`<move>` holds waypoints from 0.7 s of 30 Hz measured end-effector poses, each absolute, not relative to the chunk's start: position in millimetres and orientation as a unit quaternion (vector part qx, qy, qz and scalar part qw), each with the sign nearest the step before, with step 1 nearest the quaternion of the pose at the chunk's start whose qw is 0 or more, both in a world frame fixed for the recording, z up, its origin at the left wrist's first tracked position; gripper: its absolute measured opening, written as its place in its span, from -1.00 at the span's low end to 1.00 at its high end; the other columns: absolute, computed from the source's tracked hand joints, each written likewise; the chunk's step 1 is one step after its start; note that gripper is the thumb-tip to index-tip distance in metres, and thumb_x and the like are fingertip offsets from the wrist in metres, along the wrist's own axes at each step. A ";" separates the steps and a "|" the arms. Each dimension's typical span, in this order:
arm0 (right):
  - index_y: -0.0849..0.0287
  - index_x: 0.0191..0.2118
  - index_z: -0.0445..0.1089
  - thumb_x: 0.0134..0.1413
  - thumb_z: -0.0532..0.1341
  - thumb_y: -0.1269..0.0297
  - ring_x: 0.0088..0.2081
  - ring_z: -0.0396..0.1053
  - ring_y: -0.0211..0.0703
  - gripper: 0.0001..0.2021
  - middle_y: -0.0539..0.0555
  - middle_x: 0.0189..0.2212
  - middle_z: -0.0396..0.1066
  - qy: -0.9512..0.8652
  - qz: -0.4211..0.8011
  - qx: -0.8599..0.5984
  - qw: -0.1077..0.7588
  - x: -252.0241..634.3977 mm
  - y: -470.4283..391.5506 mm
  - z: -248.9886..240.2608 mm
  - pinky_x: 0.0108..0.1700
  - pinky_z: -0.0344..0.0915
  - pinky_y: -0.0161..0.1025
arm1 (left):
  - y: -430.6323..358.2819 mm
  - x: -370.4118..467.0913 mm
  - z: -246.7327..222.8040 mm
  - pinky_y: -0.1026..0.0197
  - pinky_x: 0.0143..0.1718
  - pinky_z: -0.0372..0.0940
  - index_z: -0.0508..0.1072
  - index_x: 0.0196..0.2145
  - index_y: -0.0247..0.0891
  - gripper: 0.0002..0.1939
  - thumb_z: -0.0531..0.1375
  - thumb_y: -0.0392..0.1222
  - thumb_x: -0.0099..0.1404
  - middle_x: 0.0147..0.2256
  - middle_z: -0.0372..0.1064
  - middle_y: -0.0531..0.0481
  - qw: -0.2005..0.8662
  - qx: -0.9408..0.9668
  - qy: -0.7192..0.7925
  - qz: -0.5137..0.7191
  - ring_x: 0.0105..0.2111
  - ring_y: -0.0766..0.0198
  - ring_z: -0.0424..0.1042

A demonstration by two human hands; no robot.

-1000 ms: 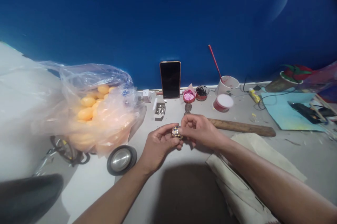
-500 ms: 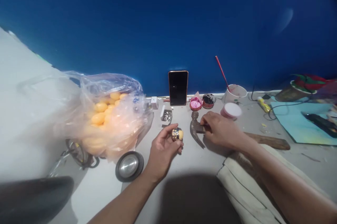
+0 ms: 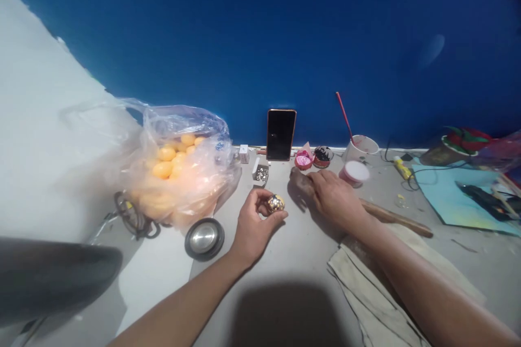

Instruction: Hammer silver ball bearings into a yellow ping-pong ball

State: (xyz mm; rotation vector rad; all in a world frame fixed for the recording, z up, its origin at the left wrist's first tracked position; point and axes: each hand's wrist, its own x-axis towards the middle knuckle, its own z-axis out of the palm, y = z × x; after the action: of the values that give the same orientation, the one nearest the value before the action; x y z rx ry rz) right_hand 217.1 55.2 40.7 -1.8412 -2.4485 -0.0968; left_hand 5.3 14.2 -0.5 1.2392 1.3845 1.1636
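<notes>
Between the thumb and fingers of my left hand [image 3: 254, 227] is a small yellow ball [image 3: 277, 203] studded with shiny metal pieces. It is held just above the table. My right hand [image 3: 336, 200] is closed round a claw hammer [image 3: 401, 218], gripping it close to the head. The blurred hammer head lies to the right of the ball, apart from it, and the wooden handle sticks out beyond my wrist. Behind my left hand stands a small open box [image 3: 260, 175] with shiny metal bits in it.
A plastic bag [image 3: 183, 119] of yellow balls fills the left side, with a round metal-and-black lid [image 3: 204, 238] before it. A phone [image 3: 281, 134] leans on the blue wall. Small tubs, a white cup [image 3: 362, 144] and a folded cloth [image 3: 362, 276] are at the right.
The ball has turned in my left hand and shows more metal pieces. My right hand has shifted on the hammer, whose head is now blurred. The whole view has moved slightly.
</notes>
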 end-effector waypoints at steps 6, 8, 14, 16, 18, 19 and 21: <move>0.20 -0.14 0.53 0.33 0.17 0.05 -0.31 0.49 0.01 -0.68 0.19 -0.31 0.59 -0.802 -0.103 -0.559 0.183 213.0 38.1 54.1 -0.34 0.18 -0.20 | 17.9 4.0 -6.9 0.11 -0.04 0.35 0.52 -0.04 -0.18 -0.62 0.28 -0.33 0.16 -0.11 0.50 -0.01 0.365 0.614 0.552 0.431 -0.18 0.21 0.44; 0.16 -0.12 0.56 0.35 0.15 0.09 -0.31 0.50 -0.01 -0.69 0.17 -0.29 0.61 -0.825 -0.111 -0.513 0.212 210.0 33.1 53.4 -0.33 0.19 -0.21 | 17.9 4.8 -8.2 0.06 0.04 0.33 0.55 -0.08 -0.18 -0.67 0.29 -0.34 0.16 -0.10 0.51 -0.02 0.319 0.649 0.548 0.421 -0.07 0.14 0.44; 0.17 -0.12 0.57 0.31 0.19 0.13 -0.34 0.52 -0.01 -0.73 0.16 -0.30 0.62 -0.843 -0.105 -0.481 0.217 203.5 25.7 48.0 -0.38 0.17 -0.20 | 16.9 6.0 -8.3 0.04 0.01 0.31 0.56 -0.09 -0.17 -0.75 0.31 -0.24 0.25 -0.17 0.54 -0.01 0.254 0.696 0.559 0.372 -0.07 0.09 0.43; 0.19 -0.17 0.57 0.29 0.20 0.12 -0.37 0.51 -0.01 -0.73 0.16 -0.35 0.61 -0.840 -0.115 -0.484 0.216 203.8 25.7 48.5 -0.40 0.15 -0.21 | 17.2 6.1 -8.4 0.04 0.02 0.31 0.56 -0.10 -0.16 -0.75 0.32 -0.24 0.23 -0.17 0.53 -0.01 0.249 0.697 0.561 0.371 -0.07 0.09 0.43; 0.19 -0.20 0.57 0.29 0.20 0.11 -0.39 0.51 -0.02 -0.73 0.15 -0.39 0.60 -0.834 -0.130 -0.487 0.225 204.1 26.1 49.7 -0.42 0.13 -0.22 | 17.4 6.1 -8.2 0.04 0.02 0.31 0.55 -0.13 -0.16 -0.75 0.34 -0.26 0.20 -0.18 0.52 -0.01 0.250 0.695 0.563 0.370 -0.08 0.09 0.44; 0.18 -0.20 0.57 0.29 0.20 0.11 -0.39 0.51 -0.03 -0.73 0.15 -0.39 0.60 -0.831 -0.136 -0.488 0.229 204.2 26.4 50.4 -0.42 0.12 -0.22 | 17.4 6.2 -7.9 0.03 0.01 0.31 0.55 -0.15 -0.17 -0.76 0.34 -0.27 0.19 -0.18 0.52 -0.01 0.252 0.694 0.564 0.368 -0.09 0.09 0.44; 0.18 -0.19 0.57 0.29 0.20 0.11 -0.40 0.50 -0.05 -0.73 0.15 -0.38 0.60 -0.833 -0.139 -0.487 0.224 204.0 26.7 51.7 -0.43 0.10 -0.23 | 17.2 6.4 -7.5 0.03 0.00 0.31 0.54 -0.15 -0.17 -0.76 0.35 -0.27 0.19 -0.19 0.51 -0.01 0.259 0.694 0.564 0.366 -0.10 0.09 0.43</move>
State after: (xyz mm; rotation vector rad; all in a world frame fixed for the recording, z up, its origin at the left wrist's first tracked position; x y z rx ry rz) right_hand 204.0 26.7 51.7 -1.3433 -2.2983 -0.3832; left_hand 6.4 17.2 -7.5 1.8798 1.5289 0.9912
